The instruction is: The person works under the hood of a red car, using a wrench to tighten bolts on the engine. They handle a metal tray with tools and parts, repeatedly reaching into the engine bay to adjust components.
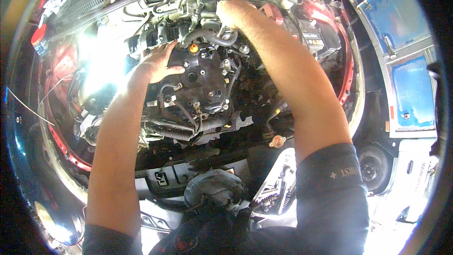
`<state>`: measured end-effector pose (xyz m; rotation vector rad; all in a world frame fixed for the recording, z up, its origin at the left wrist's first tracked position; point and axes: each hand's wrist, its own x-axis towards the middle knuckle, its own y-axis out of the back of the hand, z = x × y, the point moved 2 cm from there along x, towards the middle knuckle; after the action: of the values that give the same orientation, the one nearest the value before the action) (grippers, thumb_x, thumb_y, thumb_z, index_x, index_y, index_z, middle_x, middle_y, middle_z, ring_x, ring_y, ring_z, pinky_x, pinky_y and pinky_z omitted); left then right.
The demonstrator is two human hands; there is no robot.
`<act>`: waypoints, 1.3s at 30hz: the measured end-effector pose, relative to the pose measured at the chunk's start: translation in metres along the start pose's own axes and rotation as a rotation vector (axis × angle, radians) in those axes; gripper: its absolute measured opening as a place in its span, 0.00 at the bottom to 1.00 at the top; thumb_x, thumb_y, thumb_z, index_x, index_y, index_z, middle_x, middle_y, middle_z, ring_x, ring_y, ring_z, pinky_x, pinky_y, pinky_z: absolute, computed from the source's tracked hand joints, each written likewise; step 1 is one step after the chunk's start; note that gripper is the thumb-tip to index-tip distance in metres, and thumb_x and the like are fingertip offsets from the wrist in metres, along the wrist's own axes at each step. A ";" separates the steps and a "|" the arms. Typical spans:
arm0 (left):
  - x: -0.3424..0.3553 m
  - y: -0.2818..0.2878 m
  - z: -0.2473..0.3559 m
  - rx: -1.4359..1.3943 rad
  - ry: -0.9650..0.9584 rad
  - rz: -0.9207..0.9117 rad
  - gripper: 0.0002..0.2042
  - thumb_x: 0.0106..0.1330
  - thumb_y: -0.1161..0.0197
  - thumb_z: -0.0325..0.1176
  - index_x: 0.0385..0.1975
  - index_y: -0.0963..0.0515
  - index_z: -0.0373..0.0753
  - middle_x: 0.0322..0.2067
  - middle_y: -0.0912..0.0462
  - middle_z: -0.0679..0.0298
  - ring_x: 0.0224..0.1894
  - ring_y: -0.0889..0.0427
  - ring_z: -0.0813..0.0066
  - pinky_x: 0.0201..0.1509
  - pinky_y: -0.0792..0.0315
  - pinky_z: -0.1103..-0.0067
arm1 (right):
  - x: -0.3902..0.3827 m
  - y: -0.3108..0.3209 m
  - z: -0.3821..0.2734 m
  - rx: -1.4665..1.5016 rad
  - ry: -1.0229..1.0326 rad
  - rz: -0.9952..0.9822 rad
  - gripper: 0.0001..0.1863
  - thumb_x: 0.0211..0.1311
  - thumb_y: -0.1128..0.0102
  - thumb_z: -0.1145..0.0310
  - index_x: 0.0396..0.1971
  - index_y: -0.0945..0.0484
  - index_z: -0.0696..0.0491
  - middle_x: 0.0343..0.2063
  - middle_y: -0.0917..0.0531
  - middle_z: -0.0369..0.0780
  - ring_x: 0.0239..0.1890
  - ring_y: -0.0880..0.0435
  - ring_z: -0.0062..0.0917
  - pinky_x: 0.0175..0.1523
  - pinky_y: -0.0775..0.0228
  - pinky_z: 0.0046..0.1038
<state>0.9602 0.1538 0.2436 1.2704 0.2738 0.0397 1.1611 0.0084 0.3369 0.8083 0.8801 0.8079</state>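
A car engine with a black valve cover [191,78] lies beneath my arms. My left hand [160,63] rests at the cover's left edge, fingers and thumb spread, with nothing seen in it. My right hand [235,13] reaches to the back of the engine bay, closed, its fingertips hidden among the parts there. A curved black hose [210,36] runs just in front of it. What the right fingers grip cannot be made out. On the cover, between the hands, sits a small orange plug [193,48].
At the right of the bay is the battery [314,40]. A bottle with a red cap [39,40] stands at the far left. An open tray of tools [278,191] lies near my right arm. Blue cabinets [410,89] stand at the right. Glare whitens the bay's left side.
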 end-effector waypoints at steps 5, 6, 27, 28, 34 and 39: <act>-0.002 0.004 0.004 -0.007 -0.028 -0.042 0.47 0.58 0.37 0.59 0.70 0.51 0.38 0.68 0.45 0.47 0.71 0.47 0.51 0.73 0.50 0.62 | -0.002 -0.002 0.004 0.354 -0.032 0.163 0.13 0.57 0.40 0.65 0.41 0.19 0.53 0.35 0.16 0.46 0.37 0.15 0.39 0.41 0.23 0.39; -0.003 0.006 0.005 -0.005 -0.032 -0.034 0.47 0.58 0.37 0.59 0.70 0.52 0.38 0.68 0.45 0.47 0.71 0.47 0.51 0.73 0.50 0.62 | -0.005 -0.001 0.004 0.408 0.012 0.185 0.14 0.58 0.41 0.65 0.42 0.20 0.54 0.35 0.17 0.46 0.38 0.15 0.40 0.41 0.23 0.41; 0.000 0.002 0.002 -0.021 -0.036 -0.014 0.49 0.57 0.35 0.58 0.70 0.53 0.37 0.69 0.48 0.47 0.71 0.48 0.52 0.73 0.50 0.63 | 0.008 0.000 0.006 0.295 -0.182 0.114 0.08 0.53 0.37 0.70 0.32 0.16 0.57 0.32 0.15 0.48 0.37 0.15 0.39 0.42 0.21 0.39; -0.001 0.003 0.003 -0.023 -0.040 -0.024 0.48 0.57 0.35 0.58 0.70 0.53 0.37 0.69 0.47 0.47 0.71 0.47 0.52 0.73 0.49 0.63 | 0.010 -0.002 0.006 0.262 -0.216 0.119 0.08 0.53 0.37 0.71 0.33 0.16 0.57 0.33 0.15 0.48 0.37 0.15 0.38 0.43 0.21 0.39; -0.001 0.004 0.003 -0.050 0.013 -0.028 0.48 0.55 0.37 0.63 0.71 0.51 0.47 0.69 0.45 0.55 0.71 0.47 0.56 0.73 0.57 0.52 | 0.004 -0.004 0.002 0.361 -0.192 0.188 0.16 0.62 0.45 0.61 0.42 0.21 0.56 0.38 0.17 0.50 0.42 0.16 0.42 0.45 0.22 0.43; -0.003 0.005 0.005 0.001 0.024 -0.023 0.47 0.56 0.36 0.62 0.71 0.52 0.48 0.70 0.46 0.56 0.71 0.47 0.56 0.73 0.57 0.51 | -0.018 0.007 0.000 0.427 -0.135 0.194 0.13 0.54 0.39 0.69 0.38 0.19 0.59 0.37 0.16 0.51 0.40 0.15 0.42 0.45 0.23 0.42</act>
<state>0.9593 0.1500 0.2500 1.2679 0.3093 0.0354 1.1519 -0.0035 0.3482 1.3246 0.8738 0.7319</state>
